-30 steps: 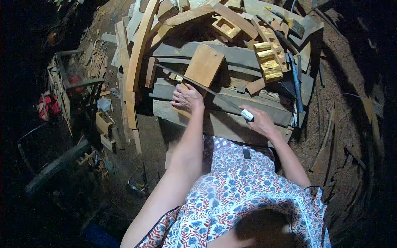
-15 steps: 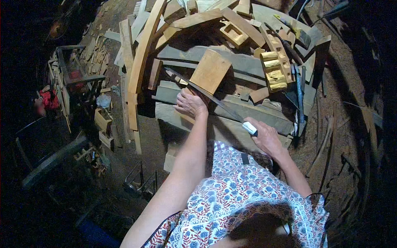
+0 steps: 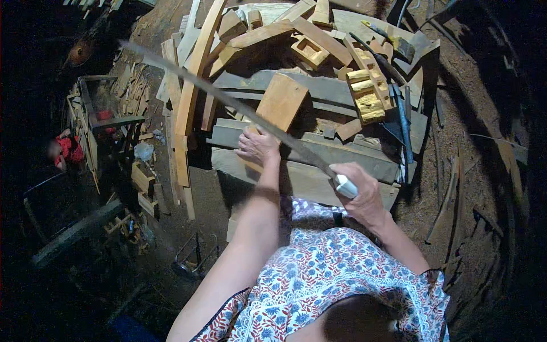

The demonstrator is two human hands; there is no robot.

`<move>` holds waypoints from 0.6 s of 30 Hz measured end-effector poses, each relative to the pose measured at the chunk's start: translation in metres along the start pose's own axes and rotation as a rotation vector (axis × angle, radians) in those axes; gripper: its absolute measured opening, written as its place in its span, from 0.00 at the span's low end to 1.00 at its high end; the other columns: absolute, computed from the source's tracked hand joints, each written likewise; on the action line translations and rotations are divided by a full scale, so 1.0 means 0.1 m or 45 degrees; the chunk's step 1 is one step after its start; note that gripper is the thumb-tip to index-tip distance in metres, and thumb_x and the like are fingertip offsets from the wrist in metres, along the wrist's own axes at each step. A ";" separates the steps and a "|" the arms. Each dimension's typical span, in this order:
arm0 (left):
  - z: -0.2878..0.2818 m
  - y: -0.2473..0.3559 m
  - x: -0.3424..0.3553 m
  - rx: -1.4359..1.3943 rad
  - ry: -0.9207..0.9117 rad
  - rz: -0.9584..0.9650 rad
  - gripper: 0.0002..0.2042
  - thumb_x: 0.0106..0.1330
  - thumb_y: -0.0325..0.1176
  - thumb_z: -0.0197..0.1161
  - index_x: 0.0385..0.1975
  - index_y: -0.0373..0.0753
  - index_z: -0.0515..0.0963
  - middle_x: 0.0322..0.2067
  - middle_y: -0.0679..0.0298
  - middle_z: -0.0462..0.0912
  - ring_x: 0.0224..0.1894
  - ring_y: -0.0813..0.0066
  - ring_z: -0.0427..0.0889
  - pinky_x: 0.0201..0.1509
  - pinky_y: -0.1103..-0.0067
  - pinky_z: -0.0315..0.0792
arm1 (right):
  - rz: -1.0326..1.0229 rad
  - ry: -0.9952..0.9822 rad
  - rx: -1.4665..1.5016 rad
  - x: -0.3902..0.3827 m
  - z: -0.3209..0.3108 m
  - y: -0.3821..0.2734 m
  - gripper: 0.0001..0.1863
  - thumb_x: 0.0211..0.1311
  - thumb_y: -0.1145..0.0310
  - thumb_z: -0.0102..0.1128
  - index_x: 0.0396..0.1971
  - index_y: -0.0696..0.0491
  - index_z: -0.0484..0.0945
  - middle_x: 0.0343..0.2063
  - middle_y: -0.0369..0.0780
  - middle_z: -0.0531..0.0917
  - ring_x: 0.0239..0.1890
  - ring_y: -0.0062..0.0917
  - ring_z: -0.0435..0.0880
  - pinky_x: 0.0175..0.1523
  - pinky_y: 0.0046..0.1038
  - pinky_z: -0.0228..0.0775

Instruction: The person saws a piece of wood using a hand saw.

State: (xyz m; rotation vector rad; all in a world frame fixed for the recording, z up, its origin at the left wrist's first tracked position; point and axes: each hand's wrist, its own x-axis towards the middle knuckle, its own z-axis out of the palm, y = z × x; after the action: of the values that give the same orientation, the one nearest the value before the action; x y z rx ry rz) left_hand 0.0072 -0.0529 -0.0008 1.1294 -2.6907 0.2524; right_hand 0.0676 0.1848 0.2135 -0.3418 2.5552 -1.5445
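Observation:
My right hand point(image 3: 362, 196) is closed round the white handle point(image 3: 346, 186) of a hand saw. Its long, narrow blade point(image 3: 211, 90) slants up to the far left, crossing above the wooden block and my left hand's fingertips; it is blurred and its teeth cannot be made out. A rectangular tan wooden block point(image 3: 283, 98) lies tilted on the grey plank bench point(image 3: 319, 185). At the block's near end, my left hand point(image 3: 259, 146) grips it with bent fingers, the thumb side partly hidden.
Carved yellowish wood pieces point(image 3: 366, 97) and a blue-handled tool point(image 3: 403, 122) lie on the bench's right side. Long timber strips point(image 3: 194, 74) line its left. Beyond stands a wooden frame point(image 3: 111, 121) among offcuts. At the far left is a person in red point(image 3: 69, 149).
The saw has lifted off the block's near end, its tip swinging up and far left. My right hand has turned and risen slightly. My left hand stays on the block.

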 end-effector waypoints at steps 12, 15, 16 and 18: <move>0.02 -0.06 0.02 0.010 -0.147 0.011 0.09 0.66 0.30 0.40 0.40 0.43 0.69 0.34 0.61 0.72 0.45 0.63 0.72 0.59 0.56 0.56 | 0.171 -0.081 -0.203 -0.41 0.29 0.87 0.20 0.47 0.72 0.63 0.43 0.47 0.73 0.34 0.43 0.79 0.34 0.40 0.80 0.37 0.35 0.74; 0.02 -0.07 0.02 -0.047 -0.120 0.012 0.09 0.65 0.33 0.43 0.40 0.43 0.69 0.35 0.61 0.72 0.45 0.62 0.71 0.59 0.56 0.54 | 0.171 -0.137 -0.232 -0.46 0.31 0.95 0.21 0.46 0.73 0.63 0.44 0.47 0.73 0.31 0.43 0.78 0.33 0.41 0.80 0.36 0.36 0.74; -0.01 -0.06 0.02 -0.043 -0.120 0.013 0.09 0.65 0.33 0.43 0.40 0.43 0.69 0.35 0.61 0.72 0.45 0.62 0.71 0.59 0.56 0.54 | 0.194 -0.180 -0.243 -0.46 0.30 0.98 0.21 0.46 0.74 0.62 0.44 0.47 0.72 0.30 0.43 0.78 0.33 0.42 0.80 0.36 0.37 0.74; -0.06 -0.03 0.02 -0.096 -0.083 0.022 0.10 0.63 0.35 0.45 0.41 0.42 0.70 0.37 0.59 0.73 0.46 0.60 0.71 0.61 0.56 0.52 | 0.250 -0.233 -0.247 -0.44 0.28 1.01 0.21 0.45 0.75 0.62 0.44 0.48 0.73 0.33 0.44 0.78 0.35 0.41 0.79 0.39 0.36 0.73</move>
State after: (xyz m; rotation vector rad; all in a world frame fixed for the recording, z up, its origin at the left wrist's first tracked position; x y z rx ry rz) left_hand 0.0088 -0.0548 0.0053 1.1115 -2.7429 0.1176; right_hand 0.1044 0.2179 0.1116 -0.2324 2.5133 -1.1472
